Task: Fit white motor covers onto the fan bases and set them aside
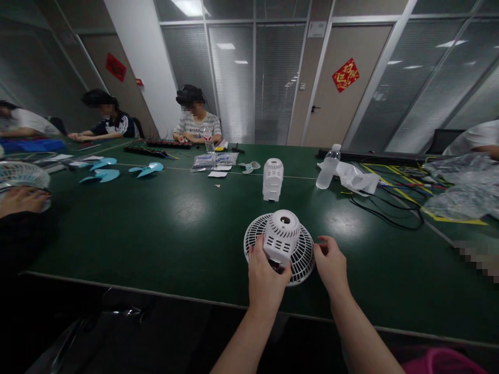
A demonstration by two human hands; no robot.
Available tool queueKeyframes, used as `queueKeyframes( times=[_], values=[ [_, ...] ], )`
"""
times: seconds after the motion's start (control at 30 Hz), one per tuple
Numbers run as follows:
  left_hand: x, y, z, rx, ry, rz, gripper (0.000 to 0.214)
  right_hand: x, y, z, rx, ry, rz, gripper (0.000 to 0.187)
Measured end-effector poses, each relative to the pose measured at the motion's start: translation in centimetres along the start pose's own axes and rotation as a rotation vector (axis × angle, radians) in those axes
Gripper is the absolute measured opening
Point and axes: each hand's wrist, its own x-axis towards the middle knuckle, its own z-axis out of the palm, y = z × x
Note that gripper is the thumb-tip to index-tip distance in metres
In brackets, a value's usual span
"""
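Note:
A white round fan grille (304,256) lies flat on the dark green table (163,228) close to its near edge. On top of the grille sits a white vented motor housing (281,236). My left hand (265,278) is closed around the housing's lower left side, thumb up along it. My right hand (330,262) rests at the grille's right rim with fingers curled onto it. A second white motor housing (273,178) stands upright farther back on the table.
A clear water bottle (328,167) and crumpled white paper (355,177) lie right of centre, black cables (384,210) beyond. Blue fan blades (104,175) and plastic bags (213,160) lie far left and centre. Other people sit across; a person's hand (21,200) holds a grille at left.

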Motion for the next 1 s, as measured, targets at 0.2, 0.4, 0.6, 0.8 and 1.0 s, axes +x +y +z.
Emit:
queueKeyframes(
  times=[0.2,0.4,0.6,0.8,1.0],
  values=[
    [-0.1,-0.6,-0.2,-0.035,-0.019,-0.031,0.097,0.2,0.2,0.1,0.025,0.018,0.024,0.039],
    [-0.1,-1.1,-0.2,-0.059,-0.025,-0.052,0.097,0.2,0.2,0.0,0.044,0.021,0.012,0.040],
    [0.4,-1.9,-1.8,-0.067,0.017,-0.074,0.093,0.4,0.7,0.4,0.076,0.014,0.006,0.040],
    [3.4,-5.4,-7.2,0.027,0.155,-0.185,0.097,0.7,1.9,0.7,0.095,-0.008,-0.010,0.037],
    [8.3,-11.9,-15.9,0.274,0.381,-0.330,0.101,0.6,1.4,0.4,0.087,-0.031,-0.006,0.033]
  ],
)
